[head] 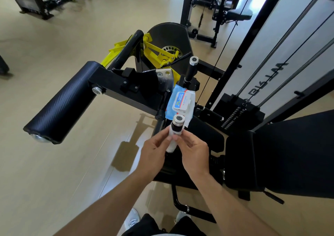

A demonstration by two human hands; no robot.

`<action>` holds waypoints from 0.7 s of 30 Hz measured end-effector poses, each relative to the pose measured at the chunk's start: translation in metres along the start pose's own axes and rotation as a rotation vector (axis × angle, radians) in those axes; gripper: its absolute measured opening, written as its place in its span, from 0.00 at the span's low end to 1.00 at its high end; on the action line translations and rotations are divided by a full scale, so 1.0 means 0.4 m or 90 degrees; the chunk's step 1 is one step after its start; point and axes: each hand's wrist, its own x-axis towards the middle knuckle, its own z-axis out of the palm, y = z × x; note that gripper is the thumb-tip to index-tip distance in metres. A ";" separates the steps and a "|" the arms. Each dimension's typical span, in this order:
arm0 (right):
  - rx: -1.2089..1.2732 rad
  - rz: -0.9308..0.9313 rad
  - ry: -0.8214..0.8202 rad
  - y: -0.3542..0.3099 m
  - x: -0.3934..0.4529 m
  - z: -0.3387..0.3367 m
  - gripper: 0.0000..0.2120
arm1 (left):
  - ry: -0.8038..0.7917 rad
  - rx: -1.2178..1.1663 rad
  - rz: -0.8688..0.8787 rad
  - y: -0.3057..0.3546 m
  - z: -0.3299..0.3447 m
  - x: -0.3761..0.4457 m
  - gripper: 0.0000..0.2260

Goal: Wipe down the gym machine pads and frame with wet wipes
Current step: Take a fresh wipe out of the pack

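A black handle grip with a silver end cap stands upright on the gym machine, a white wet wipe wrapped round its lower part. My left hand and my right hand both pinch the wipe against the handle from either side. A blue and white wet wipe pack lies on the black seat pad just beyond the handle. The black roller pad sticks out to the left on the black frame arm.
A second upright handle stands behind the pack. The weight stack and guide rods rise at right beside the black back pad. Yellow linkage and a black cam disc lie ahead. Other machines stand far back on the beige floor.
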 end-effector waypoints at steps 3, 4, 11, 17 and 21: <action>0.035 -0.008 -0.008 -0.010 0.001 0.000 0.16 | 0.018 -0.015 0.011 0.027 -0.004 -0.002 0.13; 0.051 -0.023 0.006 -0.024 0.007 0.003 0.17 | 0.014 -0.026 0.019 0.041 -0.004 0.006 0.13; -0.018 -0.012 0.009 -0.001 0.004 0.004 0.15 | 0.034 -0.059 -0.005 0.020 0.000 0.026 0.12; -0.083 -0.031 -0.013 0.018 -0.018 0.004 0.15 | 0.025 -0.028 -0.031 -0.021 -0.021 0.009 0.12; 0.009 -0.063 0.059 -0.035 0.015 0.004 0.19 | 0.011 -0.051 0.044 0.058 -0.010 0.046 0.13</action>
